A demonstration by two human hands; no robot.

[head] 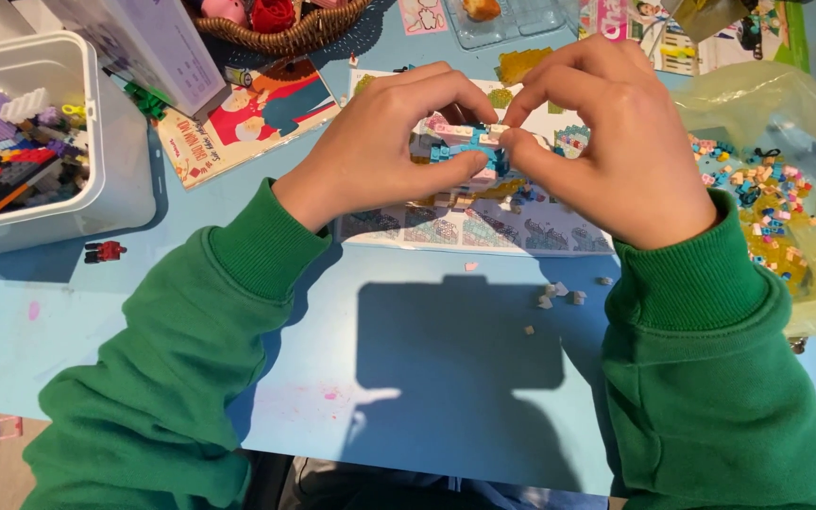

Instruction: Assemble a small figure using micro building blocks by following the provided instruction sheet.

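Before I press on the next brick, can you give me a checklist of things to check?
1. Both hands hold the brick model: left hand and right hand pinch it. Ok.
2. Instruction sheet lies flat under the model: ok.
3. Which step is next: hands cover the page, cannot tell.
4. Spare pieces close: bag of small bricks beside the right hand. Ok.
5. Loose bricks lie scattered on the table: not ok.

Left hand (pixel 384 142) and right hand (pixel 606 142) meet, fingertips seemingly pinched; sleeved forearms converge.
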